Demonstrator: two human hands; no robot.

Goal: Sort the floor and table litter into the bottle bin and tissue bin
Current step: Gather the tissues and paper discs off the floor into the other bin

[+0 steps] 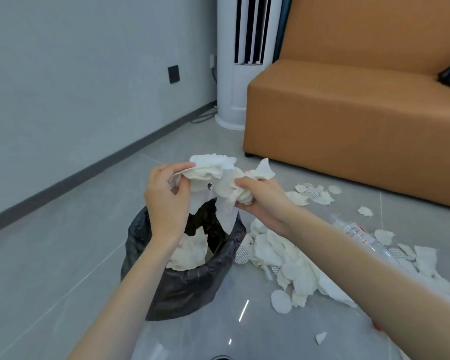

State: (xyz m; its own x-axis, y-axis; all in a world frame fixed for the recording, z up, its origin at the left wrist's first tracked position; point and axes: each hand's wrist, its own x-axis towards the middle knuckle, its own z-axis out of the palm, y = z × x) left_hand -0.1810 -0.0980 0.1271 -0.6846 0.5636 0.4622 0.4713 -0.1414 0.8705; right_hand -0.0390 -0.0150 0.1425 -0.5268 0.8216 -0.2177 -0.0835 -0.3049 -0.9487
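Both hands, left (166,201) and right (260,201), grip a tissue wad (218,175) directly above the tissue bin (182,289); release drops it straight down.

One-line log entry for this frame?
left grip: holds tissue wad | right grip: holds same wad | wad: over black-bagged bin | bin: tissue inside | floor: tissue pile, bottle right of bin

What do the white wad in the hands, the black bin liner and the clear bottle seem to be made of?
The white wad: soft tissue paper, matt; it crumples with ragged edges. The black bin liner: thin plastic film, glossy; fine wrinkles catch light. The clear bottle: probably thin plastic, transparent, with a red printed label.
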